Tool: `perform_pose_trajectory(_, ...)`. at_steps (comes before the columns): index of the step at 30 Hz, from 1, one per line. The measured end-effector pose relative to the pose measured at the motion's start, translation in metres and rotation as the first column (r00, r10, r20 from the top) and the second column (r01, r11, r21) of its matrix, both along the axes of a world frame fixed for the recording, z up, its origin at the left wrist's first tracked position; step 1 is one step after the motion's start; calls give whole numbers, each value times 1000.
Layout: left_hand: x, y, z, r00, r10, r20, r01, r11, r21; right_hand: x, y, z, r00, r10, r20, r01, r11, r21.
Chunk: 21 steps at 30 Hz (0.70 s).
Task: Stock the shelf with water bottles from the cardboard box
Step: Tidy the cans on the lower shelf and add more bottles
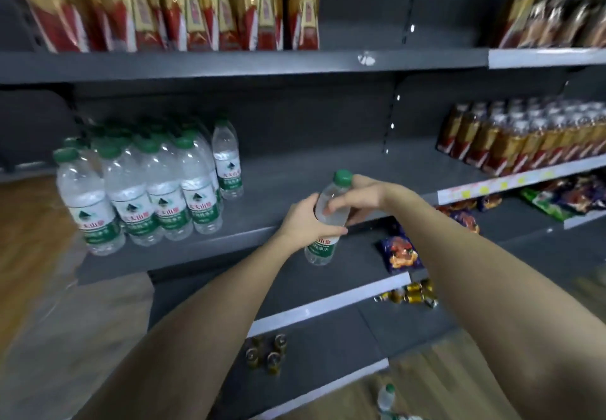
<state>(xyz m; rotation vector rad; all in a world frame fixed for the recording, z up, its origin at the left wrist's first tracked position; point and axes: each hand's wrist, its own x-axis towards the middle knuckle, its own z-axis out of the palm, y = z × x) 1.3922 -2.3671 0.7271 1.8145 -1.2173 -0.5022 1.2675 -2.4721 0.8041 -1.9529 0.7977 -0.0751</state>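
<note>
A person's left hand [306, 221] grips the middle of a clear plastic water bottle with a green cap [328, 219], held tilted in front of the dark grey metal shelf [295, 183]. The right hand [359, 198] curls around its upper part. Matching green-capped bottles [147, 186] stand clustered on the shelf's left side.
</note>
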Motion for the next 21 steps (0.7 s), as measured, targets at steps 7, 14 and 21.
perform_pose_trajectory(7, 68, 24, 39, 954, 286, -96, -295, 949, -110, 55, -3, 19, 990, 84, 113, -84, 996, -10)
perform_pose_trajectory(14, 111, 20, 58, 911, 408, 52, -397, 905, -149, 113, -28, -10, 992, 123, -6, -123, 986, -112)
perform_pose_trajectory(21, 150, -7, 57, 835, 537, 123, -535, 843, -49, 174, -51, -21, 968, 247, -48, -251, 955, -158)
